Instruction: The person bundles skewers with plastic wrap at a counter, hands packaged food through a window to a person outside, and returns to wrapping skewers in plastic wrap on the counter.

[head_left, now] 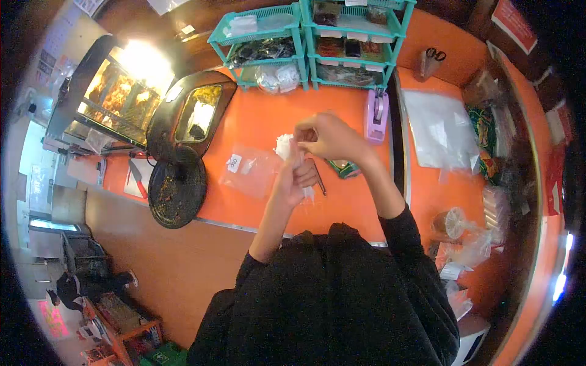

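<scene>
My left hand [294, 182] is closed around the lower part of a small white crumpled bundle [284, 145], whose frayed-looking top sticks out above the fist; its exact kind is not clear. Just beside it, my right hand [329, 137] has its fingers curled and pinched together near my left thumb. What those fingertips hold, if anything, I cannot make out. On the orange counter left of my hands lies a clear plastic bag [251, 174] with a small white label [234, 162]. A thin dark tool [320, 178] and a green packet [343, 169] lie partly hidden under my hands.
Teal tiered racks [256, 47] with packets stand at the back. A lilac tape dispenser [376, 116] is to the right, near a stack of clear bags [441, 129]. At left are a black round tray [177, 194], a red-handled knife [138, 179] and a lit food case [119, 94].
</scene>
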{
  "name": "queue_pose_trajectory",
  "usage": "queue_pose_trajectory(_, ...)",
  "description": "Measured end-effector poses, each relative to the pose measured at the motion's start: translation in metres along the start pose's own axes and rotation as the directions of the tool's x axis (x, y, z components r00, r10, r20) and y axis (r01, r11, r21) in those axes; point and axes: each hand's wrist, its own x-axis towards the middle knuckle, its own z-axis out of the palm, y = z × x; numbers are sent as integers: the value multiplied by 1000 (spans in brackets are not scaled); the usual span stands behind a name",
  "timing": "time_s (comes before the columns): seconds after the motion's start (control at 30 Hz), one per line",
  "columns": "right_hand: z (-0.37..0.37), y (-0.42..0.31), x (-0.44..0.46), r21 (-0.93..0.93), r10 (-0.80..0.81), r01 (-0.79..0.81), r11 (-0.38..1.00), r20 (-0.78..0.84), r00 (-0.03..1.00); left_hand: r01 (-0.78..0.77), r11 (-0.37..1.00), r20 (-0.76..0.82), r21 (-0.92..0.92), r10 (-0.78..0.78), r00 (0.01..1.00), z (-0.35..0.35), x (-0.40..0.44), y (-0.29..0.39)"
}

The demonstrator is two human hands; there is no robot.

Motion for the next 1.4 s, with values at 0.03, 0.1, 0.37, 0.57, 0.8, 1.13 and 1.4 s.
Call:
queue_pose_trajectory(0.03, 6, -2, -3, 61, -28, 36, 997, -135, 990, -30, 999, -61, 11, 30, 998, -5, -1, 0)
queue_pose_trajectory(0.1, 18, -6, -14, 205, 54, 12, 979, -312, 949, -61, 998, -118, 25, 64, 991, -7, -1, 5)
queue_pose_trajectory(0.37, 48, -25, -63, 449, 281, -97, 888, -364, 888, -427, 799, -76, -423, 438, 896, -6, 5, 23)
queue_pose_trajectory(0.57, 74, -34, -49, 448, 354, -144, 882, -430, 831, -531, 769, -104, -356, 532, 840, 0, 7, 15)
queue_pose_trajectory(0.8, 98, -28, -45, 593, 384, 23, 805, -549, 743, -620, 779, -38, -88, 620, 784, 7, 3, 14)
queue_pose_trajectory(1.13, 104, -25, -47, 788, 508, 99, 607, -481, 714, -679, 734, -52, 9, 679, 733, 11, 3, 10)
queue_pose_trajectory(1.4, 102, -21, -54, 707, 451, 68, 704, -519, 726, -653, 734, -16, -185, 662, 749, 7, 2, 15)
